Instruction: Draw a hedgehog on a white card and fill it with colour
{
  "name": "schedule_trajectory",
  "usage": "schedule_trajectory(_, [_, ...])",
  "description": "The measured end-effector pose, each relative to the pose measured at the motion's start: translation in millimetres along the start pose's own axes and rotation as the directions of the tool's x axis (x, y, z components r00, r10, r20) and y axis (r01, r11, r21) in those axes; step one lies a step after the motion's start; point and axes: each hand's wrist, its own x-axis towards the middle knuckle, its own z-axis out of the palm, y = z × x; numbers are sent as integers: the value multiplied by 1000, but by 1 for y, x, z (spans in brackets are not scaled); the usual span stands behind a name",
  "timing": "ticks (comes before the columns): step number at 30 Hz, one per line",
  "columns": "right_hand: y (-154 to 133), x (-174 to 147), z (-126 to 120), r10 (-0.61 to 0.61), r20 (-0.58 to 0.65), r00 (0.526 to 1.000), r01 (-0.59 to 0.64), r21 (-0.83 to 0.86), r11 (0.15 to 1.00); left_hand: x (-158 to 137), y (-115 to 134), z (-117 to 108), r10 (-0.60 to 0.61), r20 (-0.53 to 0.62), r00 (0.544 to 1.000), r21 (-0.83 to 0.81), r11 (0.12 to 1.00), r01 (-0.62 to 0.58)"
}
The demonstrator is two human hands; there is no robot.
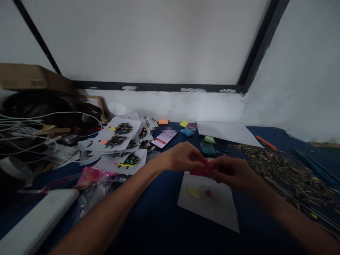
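Note:
Between my two hands is a small red packet that looks like a plastic wrapper of modelling clay [199, 170], pinched from both sides. My left hand [184, 156] grips its left end with the fingertips, and my right hand [231, 170] has hold of the right end. Just below them lies a white sheet of paper [223, 216] with a faint pencil drawing. On that sheet are a flattened yellow clay shape [194, 192] and a small red clay piece [209, 193]. What is inside the packet cannot be made out.
Several decorated sheets [119, 136] are piled at left, beside a phone [164, 139]. Small packets, one blue [187, 132] and one green [209, 140], lie behind my hands. Thin sticks [281, 170] spread at right near an orange tool [266, 142]. A white device [39, 219] lies front left.

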Motion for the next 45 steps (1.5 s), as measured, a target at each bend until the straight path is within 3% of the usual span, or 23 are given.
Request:
schedule_trajectory(4, [1, 0, -1, 13, 5, 1000, -14, 53, 999, -3, -4, -5, -62, 110, 992, -12, 998, 63])
schedule_trajectory(11, [-4, -3, 2, -46, 116, 992, 47, -6, 999, -3, -4, -5, -112, 61, 992, 28, 993, 111])
schedule_trajectory(18, [-1, -3, 12, -81, -46, 996, 74, -137, 988, -2, -5, -6, -69, 85, 994, 22, 997, 68])
schedule_trajectory(22, [-4, -4, 13, -124, -61, 990, 106, -237, 966, -4, -4, -8, -86, 111, 990, 2, 996, 87])
schedule_trajectory(27, [-3, -6, 13, -64, -132, 989, 53, -88, 995, -5, -5, -9, -92, 94, 991, 32, 995, 89])
schedule_trajectory(31, [-3, -6, 12, -50, -98, 994, 49, -9, 999, -7, -7, -10, -73, 115, 991, -9, 997, 74])
schedule_trajectory(35, [-2, -7, 14, -55, -82, 995, 46, -117, 992, -6, -5, -10, -43, 143, 989, -42, 998, 50])
schedule_trajectory(41, [-2, -8, 19, -194, -32, 981, 170, -356, 919, 0, 0, -3, 23, 23, 999, -4, 1000, -23])
schedule_trajectory(45, [-3, -10, 20, -229, -36, 973, 198, -388, 900, 0, 7, 0, 48, -16, 999, 51, 998, -47])
